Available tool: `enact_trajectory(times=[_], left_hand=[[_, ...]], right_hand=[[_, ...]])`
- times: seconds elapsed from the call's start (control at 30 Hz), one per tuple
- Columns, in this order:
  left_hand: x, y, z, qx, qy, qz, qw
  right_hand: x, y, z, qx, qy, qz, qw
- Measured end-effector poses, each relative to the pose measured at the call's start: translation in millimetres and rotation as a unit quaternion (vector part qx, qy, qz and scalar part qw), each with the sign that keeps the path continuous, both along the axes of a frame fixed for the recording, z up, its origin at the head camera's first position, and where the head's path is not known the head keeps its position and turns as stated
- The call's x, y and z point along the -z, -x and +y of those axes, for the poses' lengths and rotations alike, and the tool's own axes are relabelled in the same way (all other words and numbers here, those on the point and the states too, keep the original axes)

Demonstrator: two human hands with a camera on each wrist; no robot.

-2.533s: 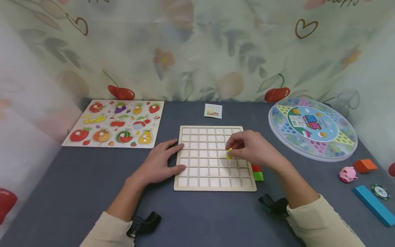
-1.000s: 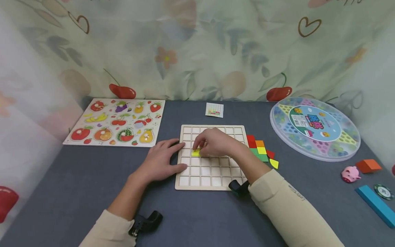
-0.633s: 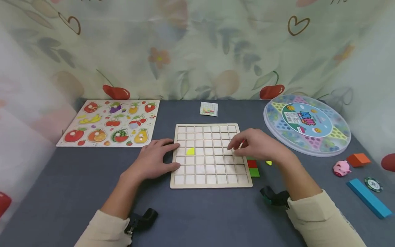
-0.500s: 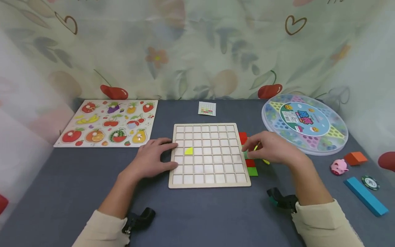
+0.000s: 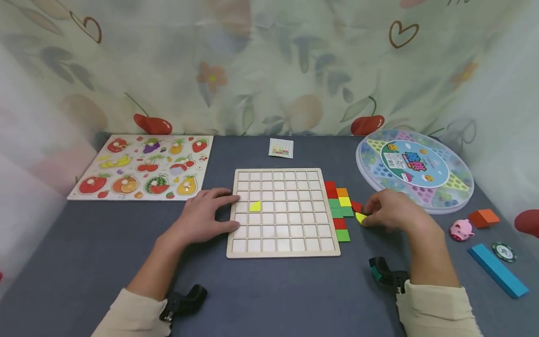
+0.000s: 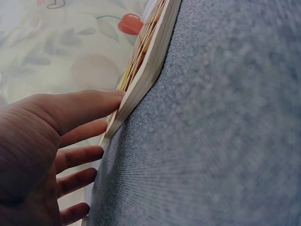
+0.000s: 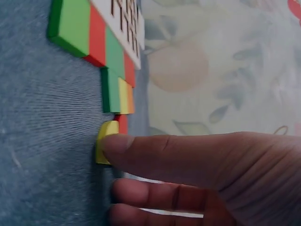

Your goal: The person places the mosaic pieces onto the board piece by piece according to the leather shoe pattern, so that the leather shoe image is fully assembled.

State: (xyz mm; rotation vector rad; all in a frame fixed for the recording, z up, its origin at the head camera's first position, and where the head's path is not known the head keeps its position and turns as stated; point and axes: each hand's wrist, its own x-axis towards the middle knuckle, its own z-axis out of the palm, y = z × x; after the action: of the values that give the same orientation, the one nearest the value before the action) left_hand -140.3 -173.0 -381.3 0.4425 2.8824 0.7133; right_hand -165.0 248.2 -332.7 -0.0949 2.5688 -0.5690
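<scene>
The wooden grid board (image 5: 284, 255) lies in the middle of the table, with a yellow round-cornered tile (image 5: 255, 206) in one of its cells. My left hand (image 5: 205, 216) rests at the board's left edge, fingers spread and fingertips on the frame; in the left wrist view the thumb (image 6: 94, 103) touches the rim. To the right of the board, my right hand (image 5: 389, 210) pinches a second yellow round-cornered tile (image 7: 108, 129). Its thumb (image 7: 141, 148) covers part of the tile, and the index finger is mostly hidden. A red tile (image 5: 356, 206) lies right beside it.
Red, green, orange and yellow tiles (image 5: 335, 212) line the board's right edge. A small pattern card (image 5: 280, 148) lies behind it. A fruit puzzle board (image 5: 141, 167) is at left. A round game box (image 5: 414, 171), orange block (image 5: 484, 218), pig figure (image 5: 461, 230), chip (image 5: 504, 252) and blue block (image 5: 498, 270) are at right.
My right hand carried a yellow tile leftward over the board and left it in a cell. It then moved back right to the other yellow tile. My left hand stayed on the board's edge.
</scene>
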Motion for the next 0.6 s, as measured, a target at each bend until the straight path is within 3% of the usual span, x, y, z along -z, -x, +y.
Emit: enact_trajectory(times=[0.27, 0.43, 0.6], left_hand=[[-0.8, -3.2, -4, -0.005, -0.003, 0.001, 1.0], [1.3, -1.7, -4, -0.003, -0.002, 0.001, 1.0], [3.0, 1.5, 0, 0.003, 0.004, 0.005, 1.0]], right_hand=[[10.2, 5.1, -3, -0.023, 0.021, 0.024, 0.999], [6.6, 4.6, -5, -0.033, 0.062, 0.045, 0.997], [-3.0, 0.2, -16, -0.05, 0.109, 0.099, 0.988]])
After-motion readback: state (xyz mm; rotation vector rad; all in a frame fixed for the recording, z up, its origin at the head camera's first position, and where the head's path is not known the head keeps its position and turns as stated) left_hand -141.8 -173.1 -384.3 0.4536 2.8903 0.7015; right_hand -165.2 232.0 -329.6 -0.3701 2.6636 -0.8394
